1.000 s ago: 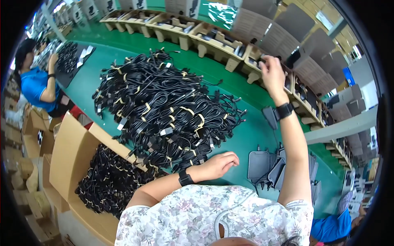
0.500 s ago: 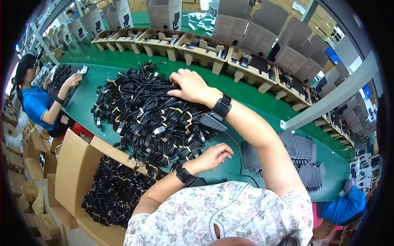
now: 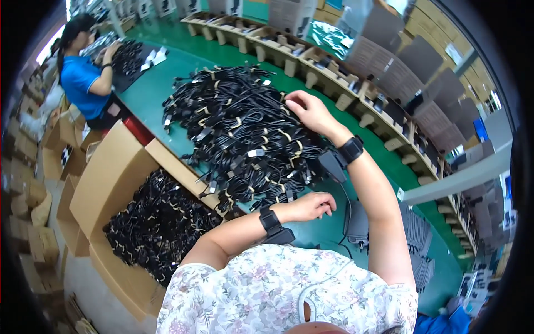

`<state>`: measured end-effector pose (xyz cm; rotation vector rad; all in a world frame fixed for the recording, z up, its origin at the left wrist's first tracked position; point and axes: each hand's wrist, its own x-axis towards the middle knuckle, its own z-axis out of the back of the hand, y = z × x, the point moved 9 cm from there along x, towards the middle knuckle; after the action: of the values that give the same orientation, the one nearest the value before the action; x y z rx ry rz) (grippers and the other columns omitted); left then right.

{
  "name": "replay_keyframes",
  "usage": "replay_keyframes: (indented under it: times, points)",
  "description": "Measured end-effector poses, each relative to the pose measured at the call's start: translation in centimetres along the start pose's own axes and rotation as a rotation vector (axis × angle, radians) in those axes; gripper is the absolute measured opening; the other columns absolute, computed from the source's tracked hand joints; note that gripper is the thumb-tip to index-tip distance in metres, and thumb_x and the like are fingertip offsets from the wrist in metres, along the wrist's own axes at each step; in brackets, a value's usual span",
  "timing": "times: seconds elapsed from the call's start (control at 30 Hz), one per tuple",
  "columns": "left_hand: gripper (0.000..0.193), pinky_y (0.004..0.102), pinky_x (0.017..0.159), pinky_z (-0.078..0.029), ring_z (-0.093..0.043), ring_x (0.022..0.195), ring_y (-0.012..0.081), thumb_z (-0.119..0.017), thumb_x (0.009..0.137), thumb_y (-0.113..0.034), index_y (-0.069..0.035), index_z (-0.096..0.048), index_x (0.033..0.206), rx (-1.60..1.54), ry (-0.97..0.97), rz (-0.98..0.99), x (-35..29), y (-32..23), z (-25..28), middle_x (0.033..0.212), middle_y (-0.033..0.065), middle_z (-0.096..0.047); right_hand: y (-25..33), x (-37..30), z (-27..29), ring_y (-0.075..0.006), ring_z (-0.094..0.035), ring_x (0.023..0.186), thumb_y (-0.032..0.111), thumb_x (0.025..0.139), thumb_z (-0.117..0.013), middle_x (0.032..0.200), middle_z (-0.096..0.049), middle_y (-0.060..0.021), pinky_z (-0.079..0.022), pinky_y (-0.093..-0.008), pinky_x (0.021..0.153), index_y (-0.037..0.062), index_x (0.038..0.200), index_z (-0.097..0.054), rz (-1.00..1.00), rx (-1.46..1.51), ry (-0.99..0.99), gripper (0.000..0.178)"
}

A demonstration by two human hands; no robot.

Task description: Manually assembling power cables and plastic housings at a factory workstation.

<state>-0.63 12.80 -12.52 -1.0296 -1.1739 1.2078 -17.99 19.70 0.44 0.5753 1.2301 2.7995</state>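
Head view, looking down: a broad heap of black cables (image 3: 239, 133), bundled with pale ties, sits on the green tabletop (image 3: 150, 103), so tangled that I can't tell one bundle's ends from the next. At the heap's far right edge is the person's right hand (image 3: 314, 116), fingers bent toward the cables; their undersides are hidden, and I can't tell whether they meet, touch a cable or hold one. Just beside the heap's near right edge is the left hand (image 3: 308, 206), fingers loosely curled, the palm turned out of sight, so I can't say whether the tips are together.

Left of the heap and nearer the person, an open cardboard box (image 3: 105, 172) holds more black cables (image 3: 158, 222), its bottom out of sight. Right of the heap, grey flat pieces (image 3: 417, 231) are partly covered by the right forearm. Beyond the heap runs a row of brown trays (image 3: 345, 83), contents too small to make out. Past the heap's far left, a co-worker in blue (image 3: 83, 78) bends over dark items, too blurred to name.
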Motion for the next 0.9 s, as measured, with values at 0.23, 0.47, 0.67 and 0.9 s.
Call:
replay_keyframes:
  times: [0.23, 0.47, 0.67, 0.9]
  points:
    - [0.013, 0.0274, 0.061, -0.051, -0.062, 0.074, 0.0164, -0.046, 0.089, -0.001, 0.0, -0.055, 0.098, -0.043, -0.011, -0.026, -0.7, 0.2, -0.1, 0.091, 0.0092, -0.061, 1.8, 0.9, -2.3, -0.0291, -0.06, 0.084, 0.032, 0.085, -0.061, 0.092, -0.063, -0.0135, -0.047, -0.0363, 0.076, 0.0057, 0.102, -0.062, -0.02, -0.25, 0.202, 0.031]
    - [0.014, 0.027, 0.061, -0.05, -0.061, 0.071, 0.0159, -0.046, 0.089, -0.001, 0.0, -0.056, 0.099, 0.008, 0.033, -0.003, -0.2, -0.2, -0.4, 0.09, 0.0095, -0.06, -0.6, 3.5, -0.2, -0.0303, -0.057, 0.094, 0.03, 0.082, -0.063, 0.1, -0.06, -0.0137, -0.045, -0.0386, 0.084, 0.0059, 0.107, -0.061, 0.081, -0.247, -0.014, 0.035]
    - [0.014, 0.0261, 0.06, -0.049, -0.06, 0.07, 0.0139, -0.047, 0.089, -0.002, 0.0, -0.056, 0.1, 0.012, -0.011, -0.058, -0.5, 0.1, 0.1, 0.09, 0.0089, -0.061, -0.6, 3.0, -2.1, -0.0314, -0.056, 0.096, 0.027, 0.084, -0.061, 0.1, -0.059, -0.015, -0.045, -0.0401, 0.084, 0.0037, 0.108, -0.059, 0.096, -0.437, 0.226, 0.034]
    - [0.019, 0.0242, 0.06, -0.048, -0.06, 0.073, 0.0135, -0.05, 0.092, -0.008, -0.002, -0.054, 0.109, -0.01, 0.049, 0.004, -0.4, 0.6, -0.6, 0.096, 0.0087, -0.061, 1.2, -4.4, 6.2, -0.0192, -0.058, 0.078, 0.022, 0.093, -0.052, 0.087, -0.058, -0.0072, -0.048, -0.0325, 0.073, 0.0021, 0.099, -0.051, -0.023, 0.32, -0.097, 0.021]
